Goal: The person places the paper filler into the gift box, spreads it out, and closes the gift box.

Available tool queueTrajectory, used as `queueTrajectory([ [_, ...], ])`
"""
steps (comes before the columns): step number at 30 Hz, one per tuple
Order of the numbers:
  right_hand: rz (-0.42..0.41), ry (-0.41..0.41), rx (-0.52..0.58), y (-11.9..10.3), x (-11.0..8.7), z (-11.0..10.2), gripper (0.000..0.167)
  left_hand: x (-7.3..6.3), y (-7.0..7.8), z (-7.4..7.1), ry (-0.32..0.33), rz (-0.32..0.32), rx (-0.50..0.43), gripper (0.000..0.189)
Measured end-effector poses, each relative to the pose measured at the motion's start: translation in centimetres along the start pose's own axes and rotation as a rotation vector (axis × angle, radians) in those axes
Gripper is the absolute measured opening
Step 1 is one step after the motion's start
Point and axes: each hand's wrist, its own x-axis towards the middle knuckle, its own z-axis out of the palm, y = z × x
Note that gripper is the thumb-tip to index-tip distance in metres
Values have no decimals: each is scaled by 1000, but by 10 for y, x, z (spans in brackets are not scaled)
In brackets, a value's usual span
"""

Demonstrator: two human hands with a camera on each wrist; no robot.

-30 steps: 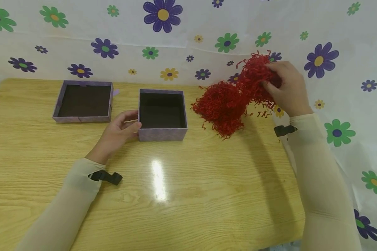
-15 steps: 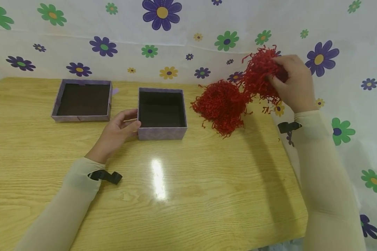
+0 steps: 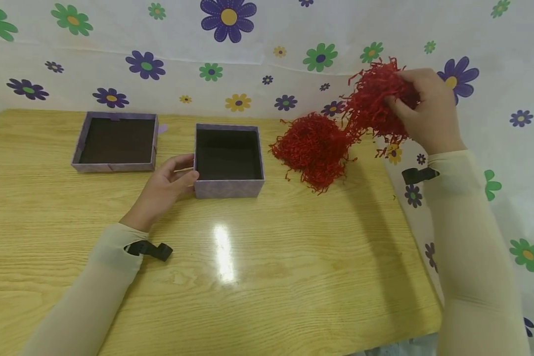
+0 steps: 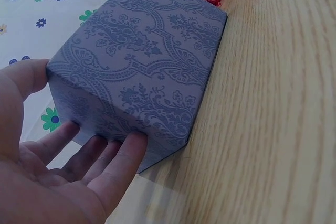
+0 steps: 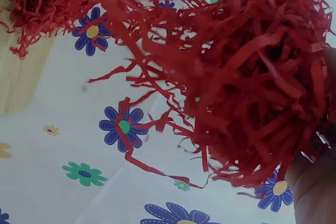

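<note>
Your head view facing forward and down, left wrist's close on the box (image 4: 136, 51), right's close on red shreds (image 5: 257, 77), shared by all.

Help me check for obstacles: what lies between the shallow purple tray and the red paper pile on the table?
In the head view, the deeper box stands between tray and pile, the left hand holding its left side.

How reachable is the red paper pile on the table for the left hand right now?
Probably not directly: the left hand holds the box, which stands between it and the paper pile. It would likely need to let go and reach around.
</note>
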Motion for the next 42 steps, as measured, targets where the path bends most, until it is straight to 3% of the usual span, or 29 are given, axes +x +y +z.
queueTrajectory([
  [9,48,-6,5,4,0,-9,49,-1,1,1,7,-5,5,66],
  [22,2,150,32,-2,-4,-23,39,0,1,1,6,-3,5,67],
  [29,-109,197,33,-20,-10,-22,34,0,0,1,10,-14,4,68],
  [34,-199,220,84,-32,-13,-16,33,0,-1,1,10,-14,8,67],
  [39,-344,220,123,-44,-14,-11,33,-1,0,1,10,-9,6,67],
  [42,-381,237,172,-53,-14,-9,33,0,0,1,11,-5,2,66],
])
